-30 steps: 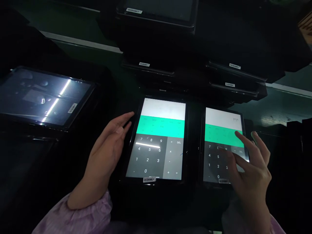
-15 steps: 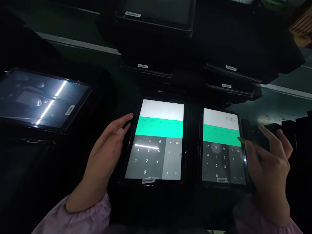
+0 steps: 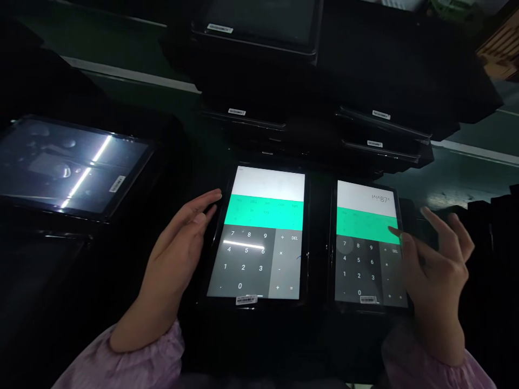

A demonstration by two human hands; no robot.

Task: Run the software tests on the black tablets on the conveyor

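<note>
Two tablets lie side by side in front of me, both lit with a calculator in white, green and dark grey. My left hand (image 3: pixel 178 246) rests by the left edge of the middle tablet (image 3: pixel 261 232), fingers stretched out and fingertips at its frame. Over the right tablet (image 3: pixel 367 237) is my right hand (image 3: pixel 440 265); its index fingertip is on or just above the green panel, the other fingers raised and apart. The right display reads symbols ending in 87 and a caret. The middle display's white field shows no digits. Neither hand grips anything.
A dark-screened tablet (image 3: pixel 68 167) with a reflected light strip lies at left. Another dark tablet (image 3: pixel 259 21) sits at the top. Behind the lit pair are stacked tablets with white barcode labels (image 3: pixel 381 115). A brown slatted object (image 3: pixel 500 51) shows at upper right.
My right hand has moved left, its index finger further over the green panel. A caret has appeared after 87 on the right display. My left hand has stayed in place.
</note>
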